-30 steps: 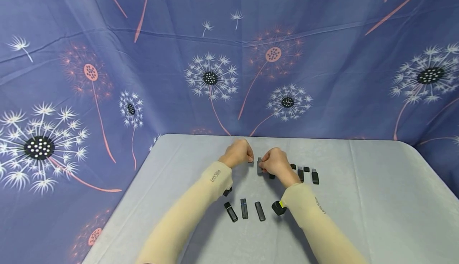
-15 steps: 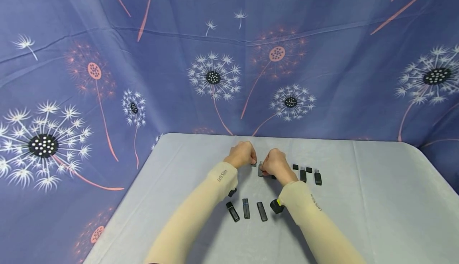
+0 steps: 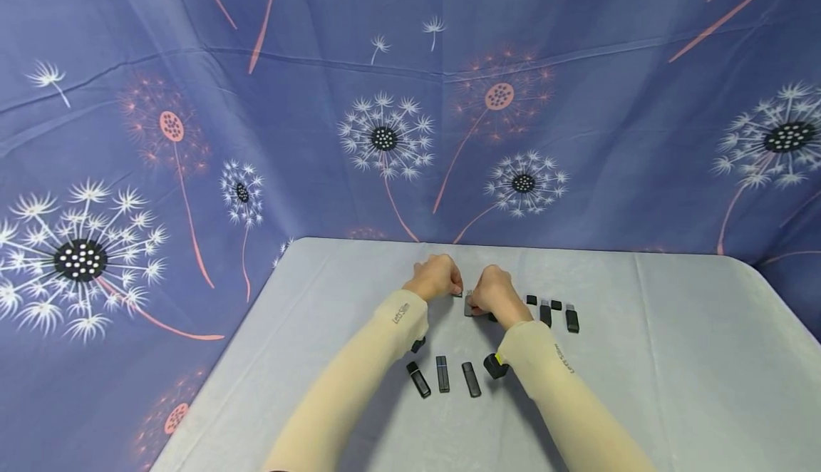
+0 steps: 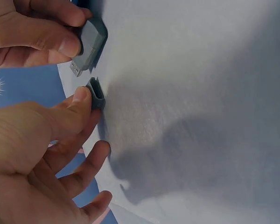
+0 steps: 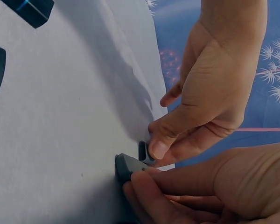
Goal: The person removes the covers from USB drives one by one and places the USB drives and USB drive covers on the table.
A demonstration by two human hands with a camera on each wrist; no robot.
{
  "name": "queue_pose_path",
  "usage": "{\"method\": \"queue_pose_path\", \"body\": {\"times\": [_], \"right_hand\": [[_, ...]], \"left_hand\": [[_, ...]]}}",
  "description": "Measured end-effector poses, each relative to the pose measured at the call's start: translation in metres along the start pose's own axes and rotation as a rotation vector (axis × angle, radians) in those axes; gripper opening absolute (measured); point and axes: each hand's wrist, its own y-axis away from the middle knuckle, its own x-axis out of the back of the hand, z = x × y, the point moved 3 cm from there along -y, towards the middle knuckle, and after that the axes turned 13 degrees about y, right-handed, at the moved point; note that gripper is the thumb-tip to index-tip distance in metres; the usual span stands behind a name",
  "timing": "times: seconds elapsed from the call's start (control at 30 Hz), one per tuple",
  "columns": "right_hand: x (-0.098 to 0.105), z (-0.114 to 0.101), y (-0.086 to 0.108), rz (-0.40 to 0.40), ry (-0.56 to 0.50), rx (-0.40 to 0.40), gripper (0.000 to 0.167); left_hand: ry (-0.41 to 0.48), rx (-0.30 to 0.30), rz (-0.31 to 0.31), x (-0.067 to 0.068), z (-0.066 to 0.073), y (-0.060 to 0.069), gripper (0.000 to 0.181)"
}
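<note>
1. Hands work close together over the pale grey cloth-covered table (image 3: 693, 358), and both sit slightly nearer the person's side than a second ago.
2. The gap between the small hollow grey cap (image 4: 98, 95) and the grey, flat-bodied USB stick (image 4: 94, 43) looks a little narrower than before; the two are just apart, the stick's metal plug (image 4: 75, 69) showing beside the cap's open end.
3. Left hand (image 3: 439, 277): thumb and index finger pinch the cap at their tips, while the remaining fingers fan loosely away from it.
4. Right hand (image 3: 497, 292): thumb and fingers pinch the stick by its body, leaving the plug uncovered on the side toward the left hand.
5. So the stick lies at the right hand's fingertips, between the two hands; I cannot tell whether it touches the cloth.
6. Three capped dark sticks stay where they were, in a row nearer the person: one black with a pale band (image 3: 418, 380), one black with a blue stripe (image 3: 442, 374), one plain black (image 3: 471, 379).
7. Beyond the right hand rest two uncapped black sticks (image 3: 572, 319), with two small black caps (image 3: 532, 300) near them.
</note>
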Motion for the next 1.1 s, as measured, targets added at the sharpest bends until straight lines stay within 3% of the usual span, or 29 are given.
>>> {"method": "queue_pose_path", "body": {"times": [0.3, 0.83, 1.1], "right_hand": [[-0.0004, 0.0000, -0.0004, 0.016, 0.031, 0.008, 0.012], [-0.0044, 0.0008, -0.0074, -0.006, -0.039, -0.039, 0.006], [-0.0046, 0.0000, -0.0062, 0.019, 0.014, -0.021, 0.007]], "left_hand": [[0.023, -0.012, 0.015, -0.0031, -0.0004, -0.0007, 0.006], [-0.002, -0.044, 0.024, -0.0034, -0.0009, -0.0021, 0.006], [0.004, -0.033, 0.023, -0.0040, -0.0012, -0.0003, 0.007]]}}
